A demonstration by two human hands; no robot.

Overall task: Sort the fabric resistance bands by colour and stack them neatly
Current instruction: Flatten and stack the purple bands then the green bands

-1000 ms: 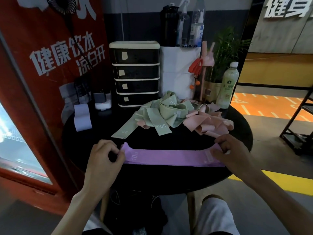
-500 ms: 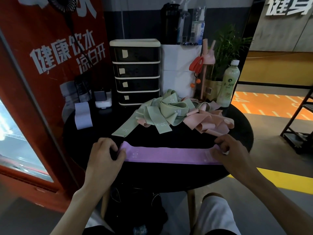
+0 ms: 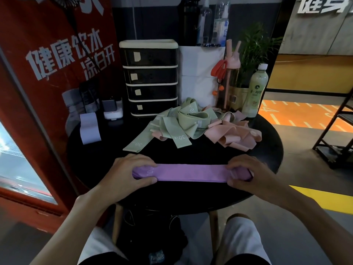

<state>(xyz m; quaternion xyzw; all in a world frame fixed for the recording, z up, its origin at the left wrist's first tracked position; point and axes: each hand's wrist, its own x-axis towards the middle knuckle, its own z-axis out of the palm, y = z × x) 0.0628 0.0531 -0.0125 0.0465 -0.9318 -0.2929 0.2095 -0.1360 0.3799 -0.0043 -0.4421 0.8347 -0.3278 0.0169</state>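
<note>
Hands — left hand (image 3: 126, 175), right hand (image 3: 250, 174) — fingers pinching purple band (image 3: 191, 172) ends, green bands (image 3: 183, 123), pink bands (image 3: 235, 135) heaped behind

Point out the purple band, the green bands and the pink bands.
purple band (image 3: 191, 172): head view, flat middle stretch.
green bands (image 3: 181, 121): head view, middle of the heap.
pink bands (image 3: 236, 136): head view, middle of the crumpled heap.

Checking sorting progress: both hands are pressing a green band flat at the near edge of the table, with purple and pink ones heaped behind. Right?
Not quite. In the head view the flattened band under the left hand and right hand is purple; the heap behind is green bands and pink bands.
</note>
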